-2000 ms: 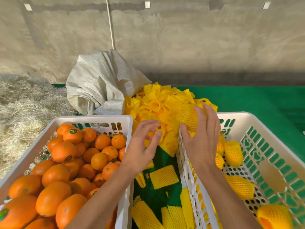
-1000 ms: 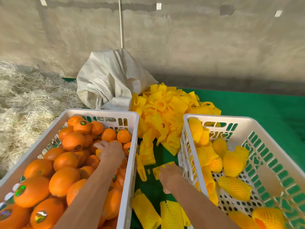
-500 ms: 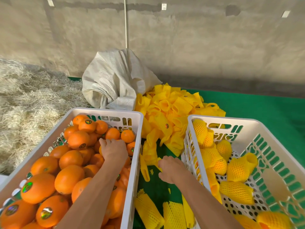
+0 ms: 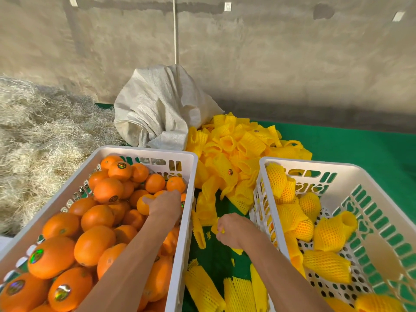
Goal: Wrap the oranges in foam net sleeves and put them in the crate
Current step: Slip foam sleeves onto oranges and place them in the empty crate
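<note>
Head view: your left hand (image 4: pixel 165 204) grips an orange (image 4: pixel 144 204) in the left crate (image 4: pixel 144 150) while your right hand (image 4: pixel 233 229) pinches a foam net sleeve (image 4: pixel 219 230) beside it; next, likely sleeve the orange, then place it in the right crate (image 4: pixel 315 164).

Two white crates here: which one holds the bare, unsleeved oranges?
The left crate, where the left hand grips an orange; the right crate holds sleeved ones.
</note>
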Tool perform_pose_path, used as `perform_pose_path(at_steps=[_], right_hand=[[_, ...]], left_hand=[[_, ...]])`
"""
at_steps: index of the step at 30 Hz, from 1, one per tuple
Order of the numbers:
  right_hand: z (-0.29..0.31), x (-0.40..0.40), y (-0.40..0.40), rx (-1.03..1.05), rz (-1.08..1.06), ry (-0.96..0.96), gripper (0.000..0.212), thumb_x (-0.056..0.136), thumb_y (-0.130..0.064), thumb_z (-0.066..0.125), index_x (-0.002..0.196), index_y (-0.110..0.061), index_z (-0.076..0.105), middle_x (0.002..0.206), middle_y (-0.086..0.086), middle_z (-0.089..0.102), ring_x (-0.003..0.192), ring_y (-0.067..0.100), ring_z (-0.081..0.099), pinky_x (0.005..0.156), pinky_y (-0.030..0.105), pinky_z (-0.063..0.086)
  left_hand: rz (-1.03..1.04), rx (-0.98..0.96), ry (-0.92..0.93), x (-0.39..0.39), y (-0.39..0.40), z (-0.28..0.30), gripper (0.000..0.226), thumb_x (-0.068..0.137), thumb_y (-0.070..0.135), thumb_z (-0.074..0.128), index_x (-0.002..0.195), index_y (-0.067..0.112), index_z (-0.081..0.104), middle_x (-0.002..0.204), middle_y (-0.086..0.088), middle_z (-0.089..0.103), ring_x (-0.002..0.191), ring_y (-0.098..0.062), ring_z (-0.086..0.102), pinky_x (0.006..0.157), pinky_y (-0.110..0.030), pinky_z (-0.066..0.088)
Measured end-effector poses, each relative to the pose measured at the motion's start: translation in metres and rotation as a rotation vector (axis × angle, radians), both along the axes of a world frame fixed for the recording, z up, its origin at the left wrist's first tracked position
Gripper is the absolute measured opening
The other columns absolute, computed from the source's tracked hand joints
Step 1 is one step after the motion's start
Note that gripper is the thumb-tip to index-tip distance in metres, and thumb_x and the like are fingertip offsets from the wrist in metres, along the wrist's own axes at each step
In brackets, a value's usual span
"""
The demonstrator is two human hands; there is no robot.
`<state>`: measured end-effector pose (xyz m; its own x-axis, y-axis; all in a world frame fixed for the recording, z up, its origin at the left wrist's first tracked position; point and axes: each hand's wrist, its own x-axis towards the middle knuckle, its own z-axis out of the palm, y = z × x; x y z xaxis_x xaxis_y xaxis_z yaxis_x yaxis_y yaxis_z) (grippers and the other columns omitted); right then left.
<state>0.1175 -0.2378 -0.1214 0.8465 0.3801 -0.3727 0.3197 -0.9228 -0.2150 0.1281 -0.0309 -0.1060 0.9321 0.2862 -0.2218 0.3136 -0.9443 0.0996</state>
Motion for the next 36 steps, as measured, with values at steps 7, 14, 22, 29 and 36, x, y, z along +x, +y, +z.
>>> perform_pose_path(at_steps=[7, 14, 22, 29, 36], right_hand=[[0.004, -0.001, 0.000, 0.020, -0.021, 0.040, 0.031, 0.100, -0.032, 0.057, 0.121, -0.012, 0.065, 0.118, 0.009, 0.067, 0.106, 0.028, 0.064, 0.093, 0.043, 0.055], [0.006, -0.001, 0.000, 0.022, -0.021, 0.056, 0.029, 0.100, -0.031, 0.057, 0.117, -0.010, 0.066, 0.114, 0.011, 0.068, 0.103, 0.029, 0.065, 0.091, 0.044, 0.056], [0.005, -0.001, 0.001, 0.032, -0.018, 0.064, 0.029, 0.099, -0.031, 0.058, 0.119, -0.011, 0.065, 0.114, 0.010, 0.068, 0.103, 0.028, 0.065, 0.092, 0.043, 0.056], [0.004, 0.001, 0.001, 0.024, -0.016, 0.063, 0.021, 0.096, -0.025, 0.060, 0.109, -0.010, 0.069, 0.106, 0.010, 0.070, 0.098, 0.028, 0.067, 0.087, 0.041, 0.058], [0.008, 0.002, 0.000, 0.196, -0.106, -0.152, 0.029, 0.096, -0.032, 0.061, 0.116, -0.014, 0.052, 0.116, 0.007, 0.059, 0.102, 0.029, 0.060, 0.070, 0.032, 0.040]], left_hand=[[0.157, 0.067, 0.013, -0.002, 0.000, 0.005, 0.049, 0.103, 0.028, 0.056, 0.148, 0.022, 0.040, 0.160, -0.016, 0.028, 0.151, -0.050, 0.013, 0.110, -0.080, 0.023], [0.003, 0.143, 0.191, -0.006, 0.006, 0.005, 0.033, 0.102, 0.022, 0.061, 0.134, 0.017, 0.052, 0.141, -0.014, 0.054, 0.143, -0.045, 0.037, 0.111, -0.065, 0.042], [-0.056, -0.176, 0.111, 0.004, 0.004, -0.008, 0.018, 0.108, 0.013, 0.052, 0.122, 0.006, 0.060, 0.106, -0.010, 0.065, 0.091, -0.021, 0.063, 0.086, -0.030, 0.056], [0.109, -0.014, -0.180, 0.001, 0.006, -0.001, 0.003, 0.101, 0.016, 0.060, 0.103, 0.018, 0.061, 0.087, -0.002, 0.062, 0.076, -0.020, 0.062, 0.055, -0.030, 0.049], [0.230, 0.138, -0.037, -0.004, 0.011, 0.000, 0.031, 0.100, 0.018, 0.061, 0.131, 0.015, 0.057, 0.132, -0.015, 0.055, 0.125, -0.033, 0.051, 0.101, -0.041, 0.051]])
